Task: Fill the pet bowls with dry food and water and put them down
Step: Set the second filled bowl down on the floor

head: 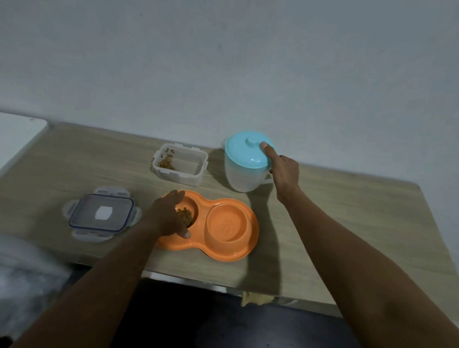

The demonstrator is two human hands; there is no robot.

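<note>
Two bare forearms, left [99,281] and right [354,252], reach over the wooden surface [330,209]. The left grip [168,215] lies palm down on the left end of the orange double bowl [227,252], fingers and thumb apart, thumb on the near rim. Beside it, dry food [185,214] sits in the left hollow; whether the right hollow [226,223] holds water cannot be told. The right grip [284,172] is clamped on the water jug [236,174] at its handle side, thumb pressed on the teal lid [242,150]. The jug stands upright behind the bowl. Left of it is a clear container [177,176] with some kibble, and its lid [101,213] lies near the bowl's left.
</note>
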